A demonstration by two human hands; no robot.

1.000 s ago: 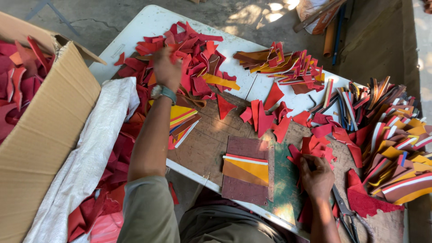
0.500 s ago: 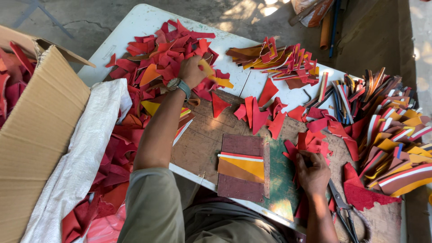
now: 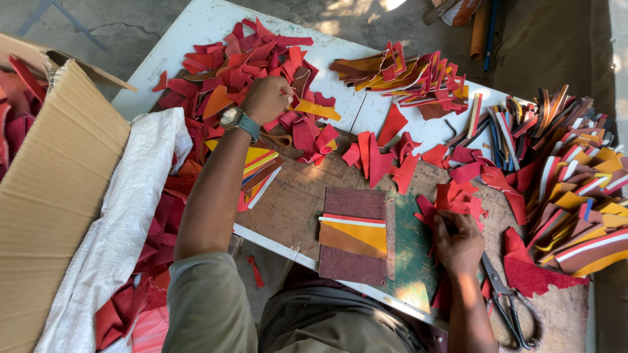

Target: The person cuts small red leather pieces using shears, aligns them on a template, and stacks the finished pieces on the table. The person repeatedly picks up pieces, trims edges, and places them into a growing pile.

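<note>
Head view: left hand [image 3: 267, 98] closed around an orange scrap [image 3: 313, 108], lifted over the red scrap pile [image 3: 242, 59] at the table's far left corner. Right hand [image 3: 458, 243] flat, fingers pressed on small red pieces [image 3: 451, 196] near the table's [image 3: 196, 26] front edge, beside the stacked brown-and-orange panel [image 3: 353, 235]. Scissors [image 3: 504, 297] just right of that hand. Scrap looks thin, light, floppy, likely leather; best pinched at an edge.

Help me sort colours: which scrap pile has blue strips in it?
The far-right pile, beyond the right hand. It alone shows blue strips among yellow and brown; the pile under the left hand is red and orange.
</note>
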